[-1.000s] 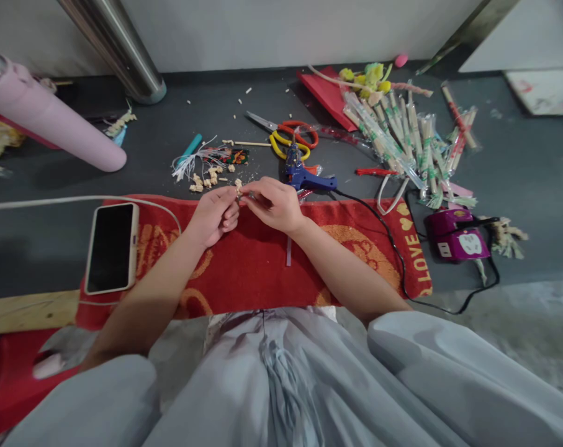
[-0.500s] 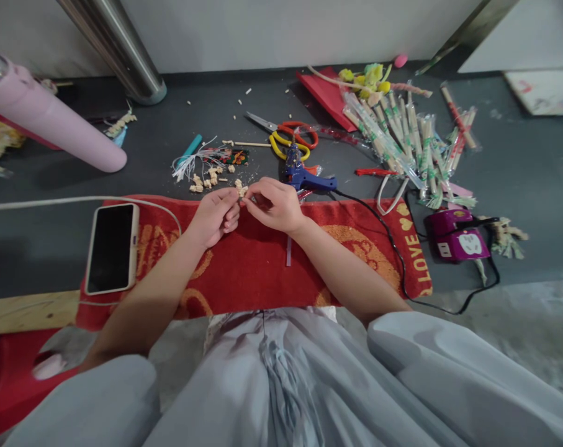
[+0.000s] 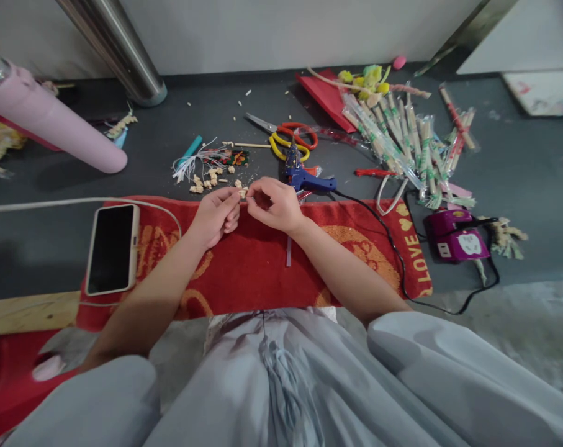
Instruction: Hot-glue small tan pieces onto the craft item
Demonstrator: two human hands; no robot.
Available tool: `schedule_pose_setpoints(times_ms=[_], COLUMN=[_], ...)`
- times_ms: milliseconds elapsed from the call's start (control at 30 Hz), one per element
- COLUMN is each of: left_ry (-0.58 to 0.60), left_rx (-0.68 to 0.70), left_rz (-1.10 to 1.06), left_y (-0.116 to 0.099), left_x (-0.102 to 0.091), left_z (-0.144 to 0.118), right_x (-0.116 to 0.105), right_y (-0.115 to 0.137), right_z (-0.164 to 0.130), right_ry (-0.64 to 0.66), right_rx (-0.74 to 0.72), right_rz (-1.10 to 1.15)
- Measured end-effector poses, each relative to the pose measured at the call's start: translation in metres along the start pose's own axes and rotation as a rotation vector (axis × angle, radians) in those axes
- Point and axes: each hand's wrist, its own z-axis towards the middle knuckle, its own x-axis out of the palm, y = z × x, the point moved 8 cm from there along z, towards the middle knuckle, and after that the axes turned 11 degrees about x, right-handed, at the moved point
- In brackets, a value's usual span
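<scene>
My left hand [image 3: 215, 213] and my right hand [image 3: 274, 203] meet fingertip to fingertip over the far edge of a red towel [image 3: 257, 267]. Between their pinched fingers sits a small pale wooden piece [image 3: 243, 193]; both hands grip it. Just beyond them lie several loose pale wooden bits [image 3: 205, 181] and a tuft of white threads [image 3: 192, 162]. A blue glue gun [image 3: 306, 177] rests right behind my right hand.
A phone [image 3: 111, 247] lies on the towel's left end. Yellow and red scissors [image 3: 288, 138], a heap of wrapped chopsticks [image 3: 405, 139], a purple power strip [image 3: 455, 236], a pink bottle [image 3: 53, 121] and a metal leg [image 3: 123, 56] stand on the dark floor.
My right hand's fingers have shifted slightly on the small piece; both hands stay in the same place.
</scene>
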Motion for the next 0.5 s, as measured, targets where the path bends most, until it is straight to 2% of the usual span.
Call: schedule_pose_setpoints(times_ms=[267,500], left_ry=[-0.026,-0.017], left_rx=[0.131,0.149], left_rz=[0.105,0.162], left_y=[-0.001,-0.004], left_x=[-0.011,-0.010], left_z=[0.005,0.004], right_x=[0.001,-0.003], right_y=[-0.004,0.002], right_z=[0.000,-0.003], right_ry=[-0.010,-0.066], right_rx=[0.030,-0.013], right_rz=[-0.013,-0.030])
